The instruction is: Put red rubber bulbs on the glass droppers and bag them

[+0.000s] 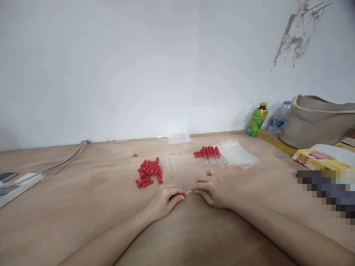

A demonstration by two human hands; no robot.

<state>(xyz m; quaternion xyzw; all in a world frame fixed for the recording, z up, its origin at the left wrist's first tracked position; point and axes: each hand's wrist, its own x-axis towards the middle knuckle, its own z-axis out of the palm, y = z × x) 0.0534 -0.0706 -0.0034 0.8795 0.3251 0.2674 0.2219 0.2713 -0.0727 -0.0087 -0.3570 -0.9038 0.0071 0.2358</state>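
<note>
Between finger and thumb of my left hand [168,199] is a red rubber bulb [181,194], mostly covered by the fingers. My right hand [212,189] pinches a clear glass dropper tube [189,192], whose near end meets the bulb; how far it sits inside cannot be seen. Left of centre lies a loose pile of red rubber bulbs [149,170]. Beside it, a row of bare clear tubes [177,163] lies side by side. To the right, several droppers with red bulbs fitted [208,152] are gathered in a bunch.
Clear zip bags [238,153] lie right of the droppers, and another bag [179,139] near the wall. A green bottle [257,120], a water bottle [279,117], a beige bin [313,122] and a yellow packet [321,157] stand or lie right. A grey cable [66,159] crosses the left.
</note>
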